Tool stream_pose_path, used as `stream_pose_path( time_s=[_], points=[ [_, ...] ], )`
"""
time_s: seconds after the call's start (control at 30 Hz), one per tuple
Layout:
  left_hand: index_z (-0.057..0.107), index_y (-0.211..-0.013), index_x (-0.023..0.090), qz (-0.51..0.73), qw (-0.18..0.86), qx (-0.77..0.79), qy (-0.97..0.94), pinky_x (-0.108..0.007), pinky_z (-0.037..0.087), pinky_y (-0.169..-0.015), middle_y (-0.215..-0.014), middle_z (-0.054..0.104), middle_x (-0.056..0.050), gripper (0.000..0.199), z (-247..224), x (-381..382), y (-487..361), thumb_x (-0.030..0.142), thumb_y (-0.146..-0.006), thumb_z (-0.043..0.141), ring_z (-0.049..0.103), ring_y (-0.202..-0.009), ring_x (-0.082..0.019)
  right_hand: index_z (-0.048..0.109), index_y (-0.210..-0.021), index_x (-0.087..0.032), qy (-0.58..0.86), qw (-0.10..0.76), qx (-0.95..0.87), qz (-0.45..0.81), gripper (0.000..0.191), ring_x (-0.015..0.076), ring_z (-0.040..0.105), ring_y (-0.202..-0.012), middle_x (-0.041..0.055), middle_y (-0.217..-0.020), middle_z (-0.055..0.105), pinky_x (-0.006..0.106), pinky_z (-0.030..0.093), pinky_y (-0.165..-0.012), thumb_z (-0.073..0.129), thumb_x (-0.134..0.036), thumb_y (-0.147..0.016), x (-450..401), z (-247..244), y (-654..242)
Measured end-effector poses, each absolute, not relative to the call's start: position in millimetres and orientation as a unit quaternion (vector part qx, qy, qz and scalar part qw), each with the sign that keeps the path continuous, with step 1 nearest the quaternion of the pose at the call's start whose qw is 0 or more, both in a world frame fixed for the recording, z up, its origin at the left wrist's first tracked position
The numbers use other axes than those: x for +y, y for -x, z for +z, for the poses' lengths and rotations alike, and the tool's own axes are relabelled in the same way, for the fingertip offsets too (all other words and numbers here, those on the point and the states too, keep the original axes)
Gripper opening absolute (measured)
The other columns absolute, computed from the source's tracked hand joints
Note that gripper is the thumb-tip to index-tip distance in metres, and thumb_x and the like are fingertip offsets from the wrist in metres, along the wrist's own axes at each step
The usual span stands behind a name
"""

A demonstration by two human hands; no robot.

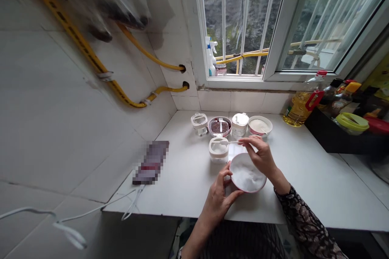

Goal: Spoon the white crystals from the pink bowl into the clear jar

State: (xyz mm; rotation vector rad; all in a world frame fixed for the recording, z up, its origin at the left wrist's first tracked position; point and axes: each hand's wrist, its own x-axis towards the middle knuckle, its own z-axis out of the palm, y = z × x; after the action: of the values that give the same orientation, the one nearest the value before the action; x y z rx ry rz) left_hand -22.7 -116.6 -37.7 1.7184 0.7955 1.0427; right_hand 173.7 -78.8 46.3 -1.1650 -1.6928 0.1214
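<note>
- Our left hand [217,202] grips a tilted white bowl [247,176] of white granules near the front edge of the counter [182,186]
- Our right hand [261,158] pinches a small spoon [232,142] narrowly, its tip at a lidded canister [218,154]

At lower centre of the frame, a white bowl [247,174] with a pink rim holds white powder [246,175], and a slim white spoon [233,142] lies level just above it. The bench [306,174] is white, and the wall tiles [75,129] are pale grey. Yellow gas hoses [146,54] with black markings cross the upper left. At right, golden oil [298,107] fills a bottle with a red handle, beside a black tray [331,133] and a yellow-green lid [351,122]. At lower right, a black sleeve [304,220] carries a lacy pattern.
</note>
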Motion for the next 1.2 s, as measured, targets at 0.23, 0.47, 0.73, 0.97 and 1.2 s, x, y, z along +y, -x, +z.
stream_pose_path(
  time_s=[0.23,0.47,0.73,0.97,1.2],
  points=[
    [0.048,-0.112,0.025,0.421,0.470,0.323,-0.705,-0.043,0.059,-0.098,-0.156,0.044,-0.019,0.037,-39,-116,24,0.035,-0.086,0.073,0.061,-0.131,-0.029,0.069,-0.075,-0.022,0.548,0.434,-0.713,0.060,0.020,0.0186,0.062,-0.066,0.0009,-0.066,0.070,0.039,0.047,-0.087,0.053,-0.011,-0.081,-83,44,-195],
    [0.048,-0.113,0.024,0.410,0.471,0.328,-0.709,-0.043,0.059,-0.099,-0.157,0.042,-0.019,0.036,-38,-117,25,0.036,-0.088,0.071,0.064,-0.127,-0.028,0.067,-0.069,-0.022,0.533,0.391,-0.743,0.105,0.022,0.0162,0.058,-0.063,-0.0011,-0.063,0.069,0.040,0.043,-0.094,0.050,-0.011,-0.078,-83,39,-181],
    [0.048,-0.112,0.025,0.418,0.473,0.325,-0.705,-0.043,0.060,-0.097,-0.155,0.045,-0.018,0.036,-37,-117,24,0.034,-0.087,0.072,0.066,-0.124,-0.027,0.067,-0.064,-0.020,0.578,0.493,-0.562,0.327,0.017,0.0146,0.053,-0.050,-0.0002,-0.051,0.061,0.027,0.042,-0.053,0.051,-0.024,-0.067,-80,46,-193],
    [0.049,-0.111,0.025,0.425,0.463,0.324,-0.707,-0.043,0.060,-0.097,-0.154,0.047,-0.018,0.035,-36,-117,24,0.033,-0.086,0.073,0.064,-0.127,-0.029,0.068,-0.063,-0.018,0.567,0.532,-0.482,0.405,0.016,0.0142,0.055,-0.051,-0.0004,-0.050,0.060,0.027,0.045,-0.055,0.056,-0.028,-0.063,-76,46,-195],
    [0.051,-0.109,0.024,0.432,0.465,0.325,-0.702,-0.044,0.060,-0.096,-0.152,0.050,-0.018,0.036,-36,-117,23,0.033,-0.084,0.075,0.065,-0.126,-0.030,0.070,-0.072,-0.018,0.548,0.576,-0.479,0.373,0.016,0.0163,0.060,-0.058,0.0019,-0.059,0.068,0.031,0.051,-0.063,0.060,-0.031,-0.070,-73,46,-187]
  ],
)
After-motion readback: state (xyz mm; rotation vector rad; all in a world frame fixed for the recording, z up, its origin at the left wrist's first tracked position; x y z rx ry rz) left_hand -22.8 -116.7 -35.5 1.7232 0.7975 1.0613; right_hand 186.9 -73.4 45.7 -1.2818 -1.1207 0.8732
